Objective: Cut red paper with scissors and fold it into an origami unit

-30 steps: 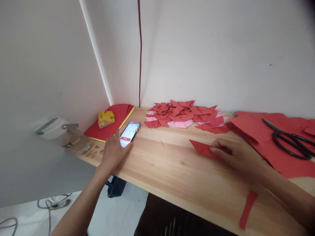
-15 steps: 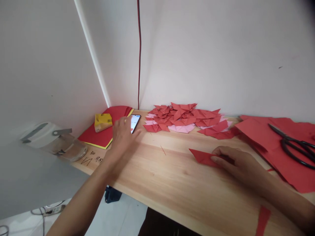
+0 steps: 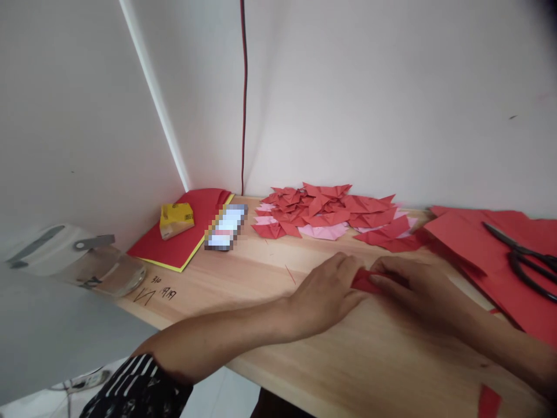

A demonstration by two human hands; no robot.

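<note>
Between my two hands is a small folded piece of red paper [image 3: 364,281], held just over the wooden table. My left hand [image 3: 333,290] grips its left end, with the fingers closed over that part. My right hand [image 3: 407,284] pinches the other end between thumb and fingers. Most of the folded paper is covered by the fingers. Behind the hands, against the wall, lies a pile of folded red and pink paper shapes [image 3: 326,212].
Black-handled scissors [image 3: 522,255] lie on red paper sheets [image 3: 461,238] at right. A phone [image 3: 226,226], a yellow packet [image 3: 176,219] on red and yellow sheets [image 3: 191,244], and a clear bottle [image 3: 108,270] are at left. A red scrap [image 3: 489,400] lies near the front edge.
My left hand has moved right from beside the phone to the folded red paper and taken hold of its left end. My right hand keeps its pinch. The view has shifted slightly.
</note>
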